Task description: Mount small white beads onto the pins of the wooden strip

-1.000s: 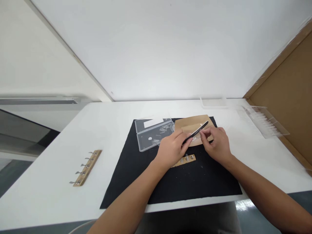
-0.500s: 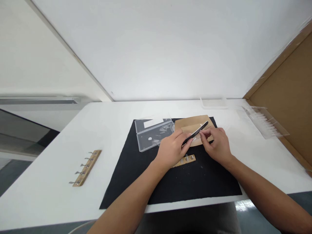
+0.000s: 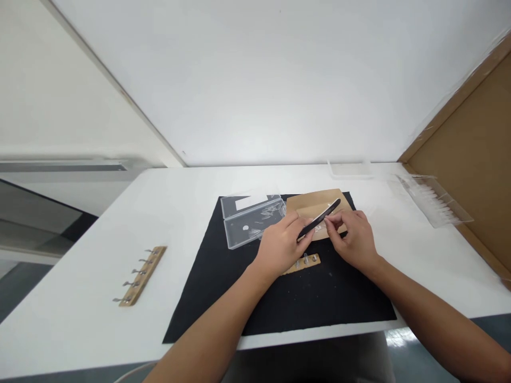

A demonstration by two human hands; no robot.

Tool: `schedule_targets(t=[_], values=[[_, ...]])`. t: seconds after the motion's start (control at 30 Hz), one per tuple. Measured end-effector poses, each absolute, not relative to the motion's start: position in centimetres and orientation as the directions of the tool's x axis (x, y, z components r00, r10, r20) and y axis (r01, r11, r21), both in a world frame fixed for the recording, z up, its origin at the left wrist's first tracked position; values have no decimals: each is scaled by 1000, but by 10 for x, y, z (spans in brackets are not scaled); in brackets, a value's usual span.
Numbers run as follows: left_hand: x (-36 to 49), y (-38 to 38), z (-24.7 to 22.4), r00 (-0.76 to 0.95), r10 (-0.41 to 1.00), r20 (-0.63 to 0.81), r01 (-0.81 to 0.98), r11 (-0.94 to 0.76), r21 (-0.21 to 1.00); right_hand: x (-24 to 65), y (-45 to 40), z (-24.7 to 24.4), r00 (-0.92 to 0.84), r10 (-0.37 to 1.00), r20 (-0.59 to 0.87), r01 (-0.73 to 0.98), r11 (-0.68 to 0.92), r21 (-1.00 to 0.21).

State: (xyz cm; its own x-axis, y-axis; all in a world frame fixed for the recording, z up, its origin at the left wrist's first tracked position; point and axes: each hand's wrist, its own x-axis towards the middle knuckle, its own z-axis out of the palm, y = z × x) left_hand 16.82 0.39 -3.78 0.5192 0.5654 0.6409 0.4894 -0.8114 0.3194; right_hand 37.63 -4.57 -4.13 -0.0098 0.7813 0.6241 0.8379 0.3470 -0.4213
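My left hand (image 3: pixel 279 240) is closed on a black nail file (image 3: pixel 332 207), which slants up to the right with a pale edge showing. The thumb and fingertips of my right hand (image 3: pixel 354 235) are pinched together close beside the file's middle; whatever is between them is too small to make out. Beneath both hands lies a sheet of brown paper (image 3: pixel 309 200) with small clear pieces on it. A narrow wooden strip (image 3: pixel 315 260) with small metal holders, one bearing a clear nail tip, is partly covered by my left hand.
On the black mat (image 3: pixel 311 303) an open clear plastic box (image 3: pixel 233 234) holds several clear nail tips. Another wooden strip (image 3: pixel 139 282) with metal holders lies at left on the white table (image 3: pixel 191 186). A clear tray (image 3: pixel 351 174) and a packet of nail tips (image 3: pixel 435 202) lie at back right.
My right hand has shifted slightly left and down along the file. The left hand and the file stay almost where they were.
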Motion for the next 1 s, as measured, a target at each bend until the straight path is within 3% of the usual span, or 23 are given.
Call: schedule_targets(t=[0.33,0.73,1.0], values=[[168,4,-36,509,591,625,487,-797,357,374,-46,-42,-62,784,618,821,392,-415],[167,3,-34,507,608,611,548,-775,316,379,-47,-35,73,789,610,819,302,-488],[168,2,-30,512,626,588,551,-765,334,378,-47,-35,75,783,617,813,310,-493]])
